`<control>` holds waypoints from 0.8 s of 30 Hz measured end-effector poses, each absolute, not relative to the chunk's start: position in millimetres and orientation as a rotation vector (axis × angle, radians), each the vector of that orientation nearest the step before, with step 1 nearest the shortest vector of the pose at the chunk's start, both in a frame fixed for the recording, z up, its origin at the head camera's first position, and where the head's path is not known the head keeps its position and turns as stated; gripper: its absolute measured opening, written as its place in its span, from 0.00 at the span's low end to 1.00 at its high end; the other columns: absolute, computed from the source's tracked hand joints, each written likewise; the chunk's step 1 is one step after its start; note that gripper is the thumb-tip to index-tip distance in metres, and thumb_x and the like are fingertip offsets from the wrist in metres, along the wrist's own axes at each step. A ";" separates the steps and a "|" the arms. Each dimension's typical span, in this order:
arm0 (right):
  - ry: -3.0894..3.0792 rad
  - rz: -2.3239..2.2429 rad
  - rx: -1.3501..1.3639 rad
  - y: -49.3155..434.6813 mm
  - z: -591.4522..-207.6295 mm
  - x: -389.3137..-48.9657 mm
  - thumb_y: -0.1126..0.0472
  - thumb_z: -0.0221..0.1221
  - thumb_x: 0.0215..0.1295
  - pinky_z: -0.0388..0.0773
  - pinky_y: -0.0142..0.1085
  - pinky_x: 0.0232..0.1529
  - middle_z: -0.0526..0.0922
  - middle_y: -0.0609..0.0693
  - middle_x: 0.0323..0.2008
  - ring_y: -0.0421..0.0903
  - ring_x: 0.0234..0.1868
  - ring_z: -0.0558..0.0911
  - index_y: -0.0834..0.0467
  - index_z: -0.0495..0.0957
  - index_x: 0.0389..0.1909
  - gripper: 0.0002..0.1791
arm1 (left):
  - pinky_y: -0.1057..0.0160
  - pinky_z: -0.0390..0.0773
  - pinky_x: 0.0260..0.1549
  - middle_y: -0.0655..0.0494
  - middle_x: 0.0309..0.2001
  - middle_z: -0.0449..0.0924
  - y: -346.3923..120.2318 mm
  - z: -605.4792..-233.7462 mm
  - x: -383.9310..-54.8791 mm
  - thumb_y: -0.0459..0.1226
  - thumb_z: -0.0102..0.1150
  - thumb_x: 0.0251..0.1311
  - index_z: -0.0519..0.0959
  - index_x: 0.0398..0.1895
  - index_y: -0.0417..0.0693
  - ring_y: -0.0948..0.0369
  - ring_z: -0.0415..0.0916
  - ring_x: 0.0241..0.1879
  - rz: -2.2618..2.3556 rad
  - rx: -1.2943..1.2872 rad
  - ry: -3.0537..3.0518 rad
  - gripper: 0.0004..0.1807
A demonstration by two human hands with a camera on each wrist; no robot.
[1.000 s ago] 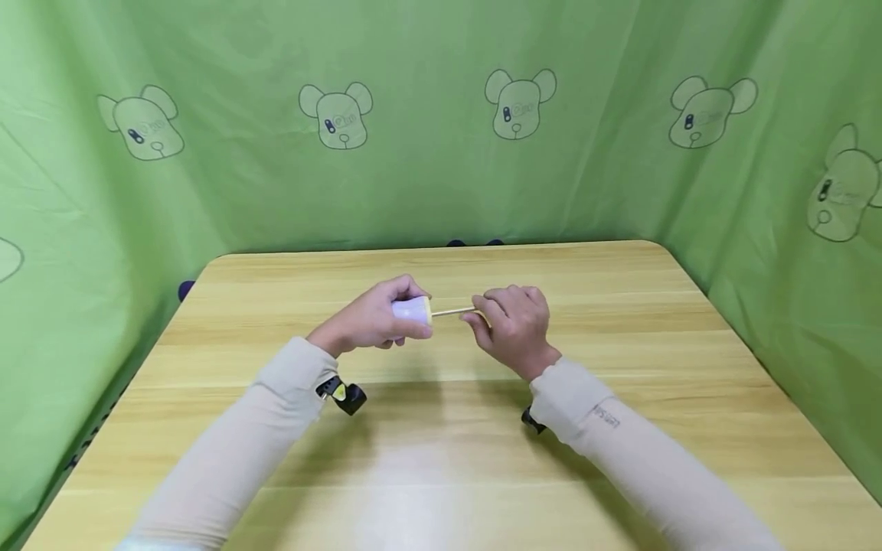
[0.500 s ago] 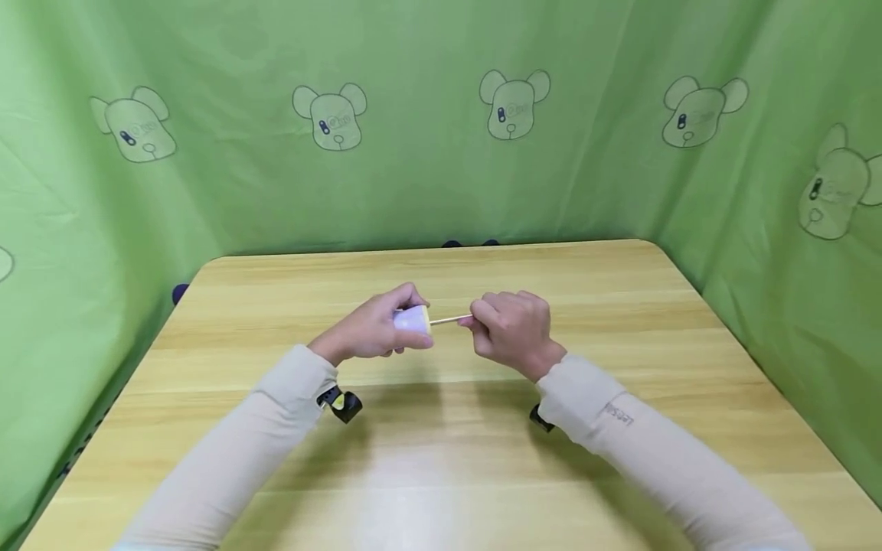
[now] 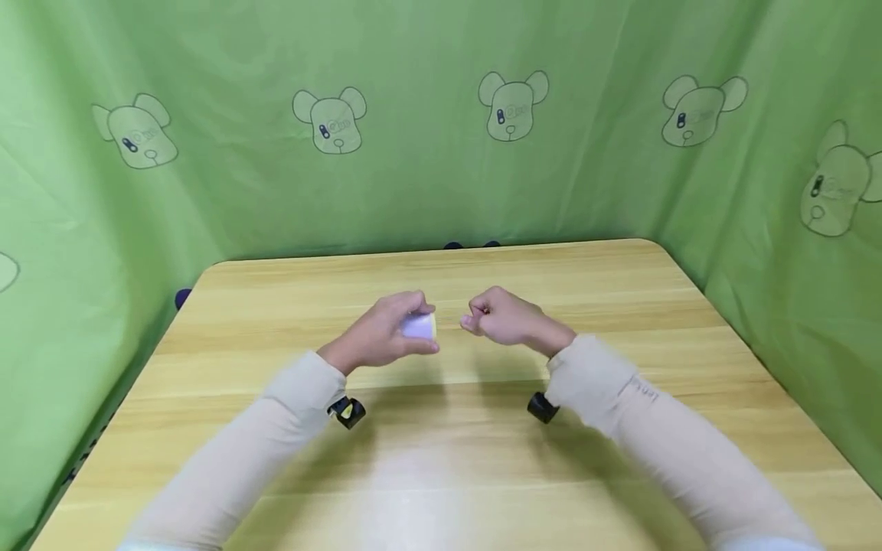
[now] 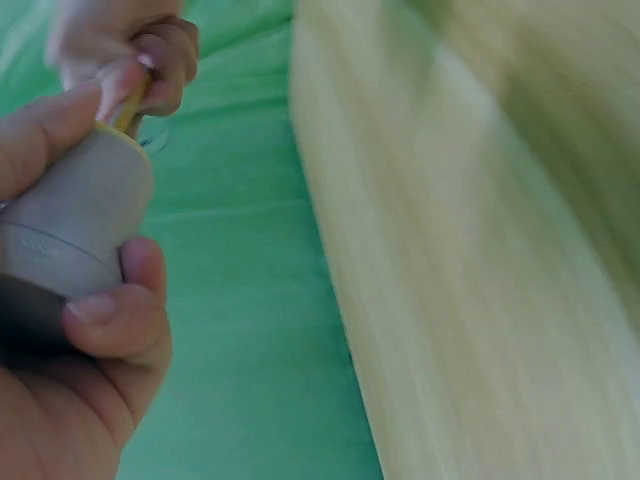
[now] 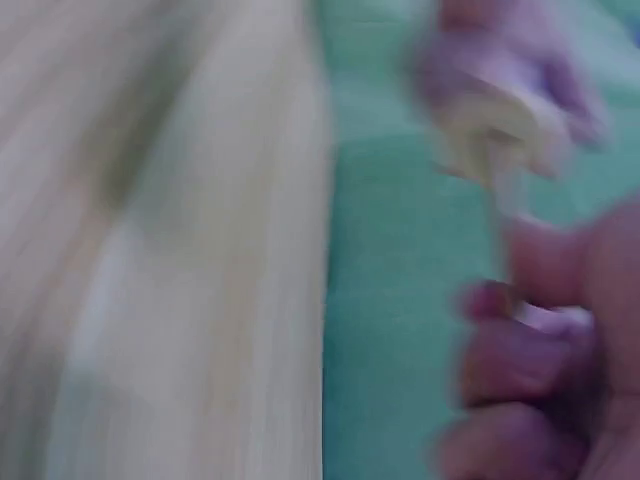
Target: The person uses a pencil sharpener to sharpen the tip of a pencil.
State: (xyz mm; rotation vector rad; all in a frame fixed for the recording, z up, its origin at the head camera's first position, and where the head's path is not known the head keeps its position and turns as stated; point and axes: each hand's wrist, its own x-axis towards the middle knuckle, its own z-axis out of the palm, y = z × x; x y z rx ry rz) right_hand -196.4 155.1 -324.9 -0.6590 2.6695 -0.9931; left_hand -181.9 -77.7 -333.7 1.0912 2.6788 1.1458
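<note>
My left hand (image 3: 377, 334) grips a small lavender cylinder (image 3: 418, 327) with a yellow end, its thumb and fingers on either side. In the left wrist view the cylinder (image 4: 80, 200) looks greyish, has a seam round it and a dark lower part. A thin yellowish stick (image 4: 130, 105) runs from its yellow end to my right hand (image 3: 511, 317). Curled fingers of the right hand pinch the stick's other end, as the blurred right wrist view shows. In the head view the stick does not show in the narrow gap between the hands. Both hands are raised over the table.
A light wood table (image 3: 441, 474) lies beneath both hands. Green curtains (image 3: 413, 191) with printed bear heads surround its back and sides. A small black camera (image 3: 347, 412) hangs at the left cuff, another black camera (image 3: 542, 407) at the right.
My right hand has turned at the wrist, and its knuckles face differently. The stick, visible between the hands before in the head view, no longer shows there. The left hand has shifted slightly nearer.
</note>
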 end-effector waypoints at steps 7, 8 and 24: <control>2.723 -0.799 -0.689 161.1 -317.1 -199.6 0.51 0.57 0.69 0.59 0.33 0.19 0.67 0.44 0.15 0.41 0.17 0.64 0.53 0.69 0.18 0.20 | 0.62 0.77 0.28 0.48 0.43 0.77 -75.3 -335.1 -184.4 0.41 0.71 0.54 0.72 0.47 0.43 0.57 0.74 0.33 1.201 0.977 2.623 0.22; 2.781 -0.744 -0.722 160.2 -316.9 -197.2 0.49 0.57 0.69 0.60 0.33 0.18 0.69 0.44 0.16 0.41 0.17 0.65 0.52 0.71 0.20 0.18 | 0.62 0.77 0.28 0.48 0.41 0.76 -76.4 -334.6 -185.2 0.41 0.71 0.55 0.71 0.48 0.44 0.57 0.74 0.32 1.213 0.936 2.603 0.23; 3.030 -0.539 -1.199 142.4 -326.3 -183.2 0.58 0.57 0.70 0.64 0.33 0.16 0.69 0.42 0.17 0.38 0.17 0.66 0.55 0.74 0.27 0.10 | 0.62 0.76 0.27 0.49 0.39 0.78 -86.3 -321.1 -193.0 0.44 0.69 0.56 0.72 0.50 0.47 0.57 0.74 0.30 1.087 0.920 2.600 0.23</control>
